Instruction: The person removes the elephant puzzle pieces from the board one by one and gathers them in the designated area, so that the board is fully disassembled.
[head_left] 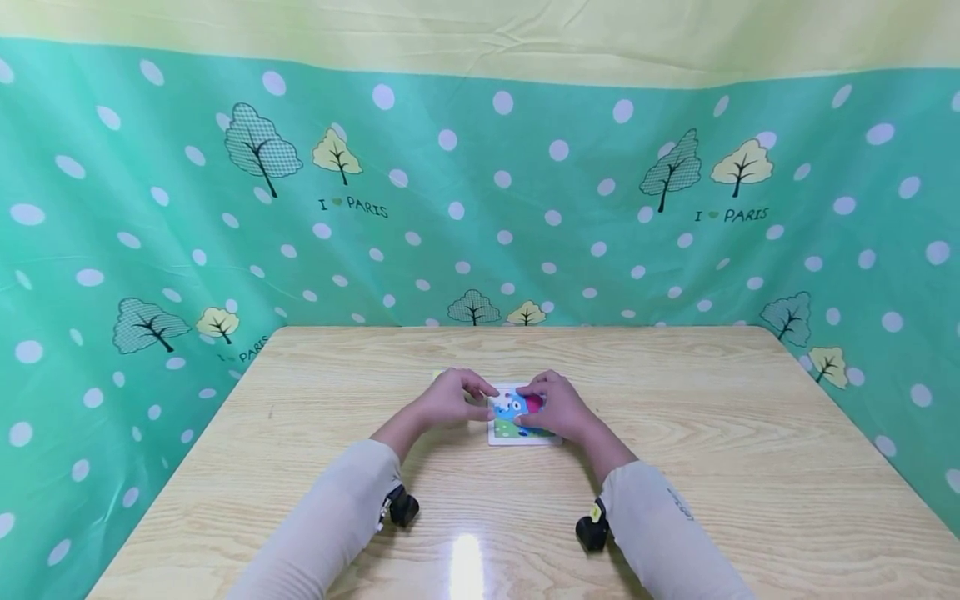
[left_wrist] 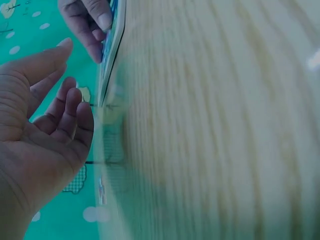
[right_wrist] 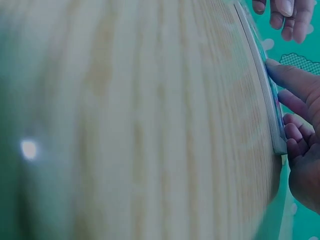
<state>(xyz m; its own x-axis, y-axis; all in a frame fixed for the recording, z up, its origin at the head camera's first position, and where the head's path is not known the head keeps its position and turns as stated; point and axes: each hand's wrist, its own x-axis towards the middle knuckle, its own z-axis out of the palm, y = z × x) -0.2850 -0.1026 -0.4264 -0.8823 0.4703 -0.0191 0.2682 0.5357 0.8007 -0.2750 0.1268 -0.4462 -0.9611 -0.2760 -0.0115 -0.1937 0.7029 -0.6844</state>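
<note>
A flat picture board (head_left: 504,430) in a white frame lies on the wooden table, showing a blue cartoon animal with a pink ear over green ground. My right hand (head_left: 562,408) is over its right part. Its thumb and forefinger rest spread apart on the picture, and the other fingers (right_wrist: 295,131) bend loosely beside the board's edge. At the left side, my left hand (head_left: 450,398) holds nothing visible, thumb and fingers apart and loosely bent. In the left wrist view the fingers (left_wrist: 82,120) stand a little away from the board.
The light wood-grain table (head_left: 360,500) reaches back to a green dotted curtain (head_left: 480,200) printed with trees. Small black wrist cameras hang below both sleeves, the left camera (head_left: 403,507) and the right camera (head_left: 592,534). A pale yellow bit (head_left: 438,375) shows just behind my left hand.
</note>
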